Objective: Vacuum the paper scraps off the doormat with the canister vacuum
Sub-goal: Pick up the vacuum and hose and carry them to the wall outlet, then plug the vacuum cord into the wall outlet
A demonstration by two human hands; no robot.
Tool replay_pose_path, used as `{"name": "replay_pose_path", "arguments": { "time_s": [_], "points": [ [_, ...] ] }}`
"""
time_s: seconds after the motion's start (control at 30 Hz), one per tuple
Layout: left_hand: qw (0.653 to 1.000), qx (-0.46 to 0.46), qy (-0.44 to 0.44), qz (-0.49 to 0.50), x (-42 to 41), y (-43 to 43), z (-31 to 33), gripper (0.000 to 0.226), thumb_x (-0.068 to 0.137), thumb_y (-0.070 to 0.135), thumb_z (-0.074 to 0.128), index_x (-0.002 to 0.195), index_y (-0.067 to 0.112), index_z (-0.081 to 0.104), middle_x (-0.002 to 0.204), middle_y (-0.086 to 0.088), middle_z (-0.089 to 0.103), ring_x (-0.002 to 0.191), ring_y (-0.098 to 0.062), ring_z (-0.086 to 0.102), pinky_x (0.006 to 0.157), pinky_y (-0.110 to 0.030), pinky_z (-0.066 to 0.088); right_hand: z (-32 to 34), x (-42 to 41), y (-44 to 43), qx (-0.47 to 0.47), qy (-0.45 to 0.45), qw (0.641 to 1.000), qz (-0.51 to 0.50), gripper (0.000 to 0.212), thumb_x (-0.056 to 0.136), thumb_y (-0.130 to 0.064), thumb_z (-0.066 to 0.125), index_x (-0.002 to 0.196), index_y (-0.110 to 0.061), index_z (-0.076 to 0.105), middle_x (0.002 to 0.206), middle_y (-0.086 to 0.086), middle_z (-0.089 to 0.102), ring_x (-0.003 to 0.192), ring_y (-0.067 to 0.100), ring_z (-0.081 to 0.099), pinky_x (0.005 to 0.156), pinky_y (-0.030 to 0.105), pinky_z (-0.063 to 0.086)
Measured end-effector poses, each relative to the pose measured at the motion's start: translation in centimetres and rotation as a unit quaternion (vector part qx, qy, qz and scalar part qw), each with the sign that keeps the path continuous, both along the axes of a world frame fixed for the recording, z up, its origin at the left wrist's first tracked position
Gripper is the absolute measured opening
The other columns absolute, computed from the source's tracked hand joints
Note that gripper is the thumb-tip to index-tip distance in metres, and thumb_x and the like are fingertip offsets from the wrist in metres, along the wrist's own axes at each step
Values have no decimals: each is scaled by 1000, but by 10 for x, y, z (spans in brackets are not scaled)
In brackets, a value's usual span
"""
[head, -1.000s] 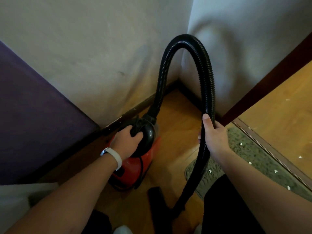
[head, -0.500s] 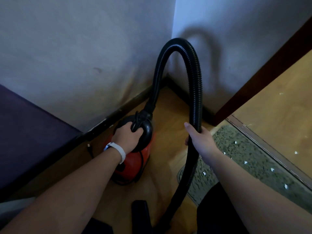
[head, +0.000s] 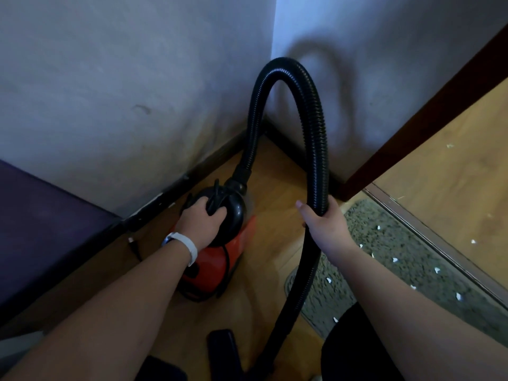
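While the red canister vacuum stands in the wall corner, its black ribbed hose arches high above it and descends on its right. Right of the vacuum lies the speckled doormat, strewn with white paper scraps. The hands are apart. The left hand, white wristband at the wrist, reaches down and grips the handle on the vacuum's black top. The right hand, right of the vacuum, wraps around the descending hose, thumb extended. A black nozzle lies nearer the person than the vacuum.
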State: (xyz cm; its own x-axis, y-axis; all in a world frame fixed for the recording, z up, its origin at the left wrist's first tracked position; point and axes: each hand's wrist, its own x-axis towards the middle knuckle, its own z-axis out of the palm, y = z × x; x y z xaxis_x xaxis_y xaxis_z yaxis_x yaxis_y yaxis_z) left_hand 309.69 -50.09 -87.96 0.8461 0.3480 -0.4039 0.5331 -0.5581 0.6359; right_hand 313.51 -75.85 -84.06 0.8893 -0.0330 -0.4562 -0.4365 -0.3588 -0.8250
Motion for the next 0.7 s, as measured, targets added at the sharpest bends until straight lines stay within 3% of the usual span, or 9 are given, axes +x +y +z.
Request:
{"name": "replay_pose_path", "arguments": {
  "time_s": [0.07, 0.17, 0.23, 0.33, 0.4, 0.47, 0.53, 0.7],
  "points": [
    [1000, -22, 2, -17, -3, 5, 0, 26, 90, 45, 59, 104, 24, 57, 96, 3, 63, 88, -20, 61, 77, -36, 52, 9, -3, 4, -26, -73, 997, -12, 44, 86, -41, 73, 115, -23, 45, 96, 0, 59, 83, 16, 63, 64, 27, 50],
    [999, -7, 9, -50, -17, 24, 1, 55, 85, 53, 64, 129, 24, 47, 118, 4, 55, 104, -19, 57, 89, -40, 51, 18, -6, 9, -87, -227, 970, -22, 71, 81, -39, 77, 136, -23, 35, 129, 3, 46, 111, 21, 56, 85, 31, 50],
    [997, 30, 15, -76, -31, 42, 1, 74, 77, 63, 66, 137, 27, 42, 127, 4, 51, 113, -18, 55, 96, -43, 50, 23, -12, 14, -176, -369, 913, 18, 74, 79, -31, 79, 137, -20, 34, 140, 13, 33, 123, 34, 46, 92, 41, 46],
    [995, 22, 12, -101, -53, 66, 3, 73, 78, 59, 70, 138, 28, 42, 130, 8, 49, 119, -12, 51, 100, -39, 47, 29, -21, 31, -229, -549, 794, 126, 56, 80, -23, 72, 128, -10, 45, 133, 16, 36, 121, 43, 45, 100, 56, 44],
    [995, 15, -1, -99, -67, 82, 3, 65, 81, 52, 71, 135, 27, 46, 128, 8, 49, 116, -9, 50, 97, -32, 45, 30, -27, 50, -224, -572, 758, 218, 44, 82, -23, 68, 121, -5, 57, 128, 18, 46, 121, 39, 47, 105, 57, 41],
    [996, 17, 0, -85, -82, 99, -1, 60, 84, 50, 69, 134, 24, 49, 130, 5, 50, 114, -10, 51, 94, -29, 43, 29, -30, 69, -210, -548, 744, 320, 37, 85, -24, 67, 114, -1, 64, 122, 19, 55, 117, 35, 51, 106, 49, 42],
    [998, 24, 22, -59, -98, 118, -12, 57, 87, 50, 66, 134, 21, 51, 132, 2, 52, 118, -14, 51, 95, -32, 44, 22, -27, 87, -217, -513, 722, 412, 35, 87, -27, 66, 113, -3, 65, 120, 15, 57, 115, 32, 54, 102, 42, 43],
    [999, 8, 53, 9, -132, 151, -44, 46, 92, 36, 65, 131, 16, 54, 131, -5, 56, 116, -19, 55, 94, -34, 47, 0, -11, 138, -266, -459, 642, 553, 37, 87, -33, 69, 115, -10, 64, 120, 12, 60, 113, 34, 59, 99, 45, 47]
  ]
}}
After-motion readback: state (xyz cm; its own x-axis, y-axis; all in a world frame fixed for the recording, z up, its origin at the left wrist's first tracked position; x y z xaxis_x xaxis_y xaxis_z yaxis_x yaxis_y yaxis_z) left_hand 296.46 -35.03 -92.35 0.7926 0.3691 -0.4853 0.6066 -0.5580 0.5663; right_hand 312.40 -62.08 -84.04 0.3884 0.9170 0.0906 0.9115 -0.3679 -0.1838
